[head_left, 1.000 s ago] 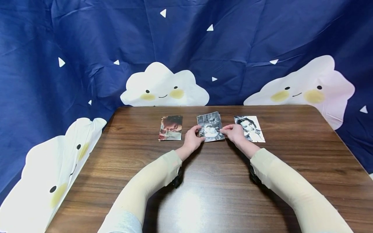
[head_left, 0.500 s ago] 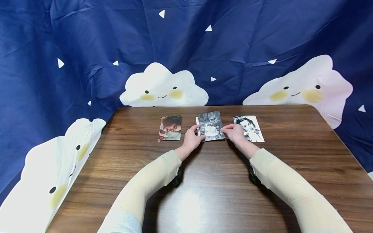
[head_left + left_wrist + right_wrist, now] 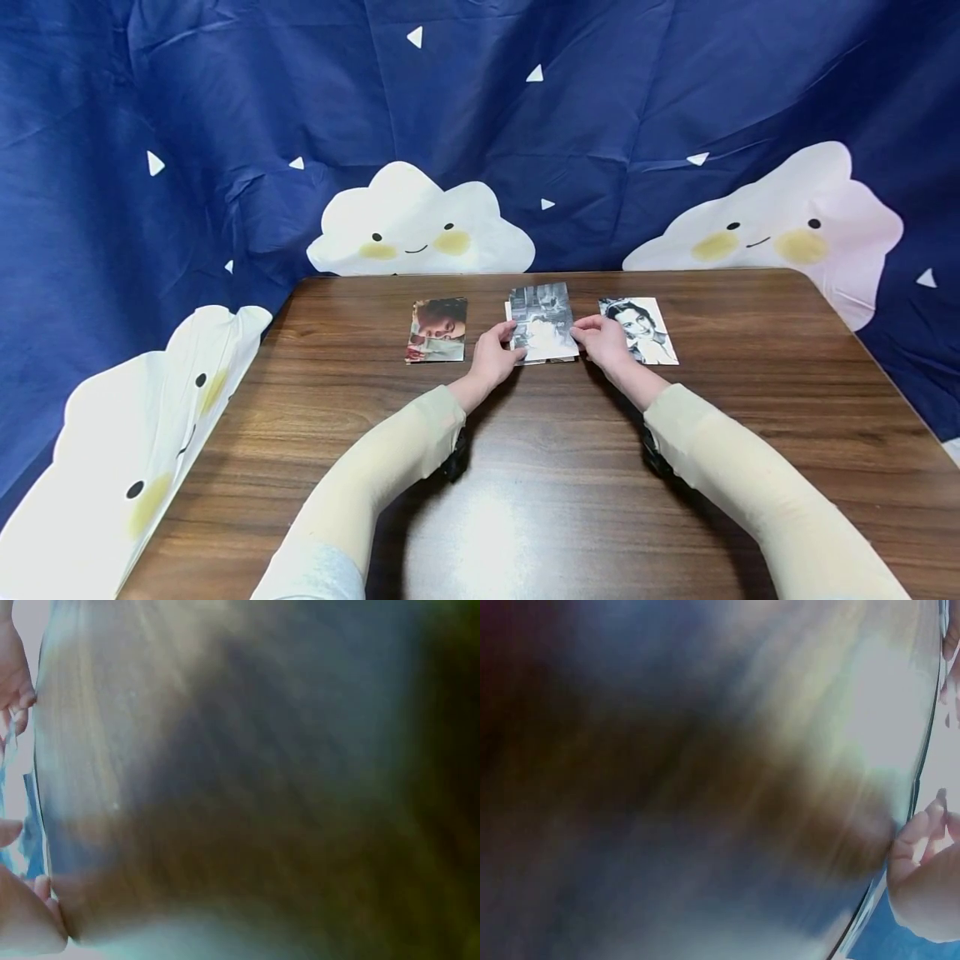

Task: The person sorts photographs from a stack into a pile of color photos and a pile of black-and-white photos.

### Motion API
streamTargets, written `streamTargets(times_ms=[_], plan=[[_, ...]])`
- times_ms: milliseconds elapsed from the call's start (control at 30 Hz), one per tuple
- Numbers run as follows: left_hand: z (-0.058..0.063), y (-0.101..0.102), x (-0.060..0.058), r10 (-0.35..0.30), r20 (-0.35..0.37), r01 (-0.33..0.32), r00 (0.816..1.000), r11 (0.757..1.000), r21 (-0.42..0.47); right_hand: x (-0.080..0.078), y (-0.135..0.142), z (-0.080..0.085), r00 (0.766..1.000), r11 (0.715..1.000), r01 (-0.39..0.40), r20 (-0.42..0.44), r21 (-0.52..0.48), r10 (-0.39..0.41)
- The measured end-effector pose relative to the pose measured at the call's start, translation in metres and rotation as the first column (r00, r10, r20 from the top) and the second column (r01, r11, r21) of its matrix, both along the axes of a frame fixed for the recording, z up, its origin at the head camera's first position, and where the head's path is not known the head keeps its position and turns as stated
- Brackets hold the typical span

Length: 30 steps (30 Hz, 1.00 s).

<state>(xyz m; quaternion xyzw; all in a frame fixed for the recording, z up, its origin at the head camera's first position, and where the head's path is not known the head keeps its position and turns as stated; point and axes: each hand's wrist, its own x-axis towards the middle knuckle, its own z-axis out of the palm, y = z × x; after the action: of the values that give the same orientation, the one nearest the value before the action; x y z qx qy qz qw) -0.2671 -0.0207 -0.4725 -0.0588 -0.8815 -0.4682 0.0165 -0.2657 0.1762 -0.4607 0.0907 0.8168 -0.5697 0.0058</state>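
Note:
A black-and-white photo (image 3: 542, 310) tops a small stack in the middle of the far part of the table. White and dark edges of photos beneath it peek out at its left and bottom. My left hand (image 3: 493, 358) holds the stack's left side, thumb at the lower left corner and fingers along the edge. On the other side, my right hand (image 3: 606, 343) pinches the top photo's right edge between thumb and index finger. In the left wrist view, my left hand (image 3: 26, 915) and the photo (image 3: 16, 817) show only at the far left; the right wrist view catches my right hand (image 3: 926, 874).
Left of the stack lies a colour photo pile (image 3: 437, 331) showing a reclining face. A black-and-white portrait photo (image 3: 645, 332) lies to the right, partly behind my right hand. The wooden table (image 3: 495, 467) ends at a dark blue curtain (image 3: 480, 100) with cloud prints.
The top photo has shifted slightly away and straightened, so more of the photos beneath shows at its left and bottom edges. Both hands stay in nearly the same place.

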Motion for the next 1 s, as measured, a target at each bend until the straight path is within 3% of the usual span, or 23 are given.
streamTargets(times_ms=[233,500,700,867,1000], plan=[[0.001,0.005,-0.001,0.024,0.005,-0.025,1.0,0.996,0.089,-0.001,0.003,-0.002,0.993,0.999,-0.026,-0.111,0.023,0.028],[0.008,0.027,-0.004,0.029,0.008,-0.03,1.0,0.971,0.236,0.0,0.026,0.0,0.982,0.999,-0.006,-0.189,0.032,0.012],[0.012,0.051,-0.004,-0.022,0.02,0.015,1.0,0.959,0.282,0.009,0.055,0.007,0.971,0.998,-0.024,-0.235,0.059,0.038],[0.015,0.074,-0.001,-0.069,0.063,0.048,0.996,0.957,0.286,0.018,0.081,0.014,0.955,0.98,0.013,-0.292,0.2,0.047],[0.016,0.096,0.001,-0.113,0.089,0.092,0.99,0.973,0.213,0.023,0.101,0.015,0.951,0.962,0.043,-0.306,0.269,0.044]])
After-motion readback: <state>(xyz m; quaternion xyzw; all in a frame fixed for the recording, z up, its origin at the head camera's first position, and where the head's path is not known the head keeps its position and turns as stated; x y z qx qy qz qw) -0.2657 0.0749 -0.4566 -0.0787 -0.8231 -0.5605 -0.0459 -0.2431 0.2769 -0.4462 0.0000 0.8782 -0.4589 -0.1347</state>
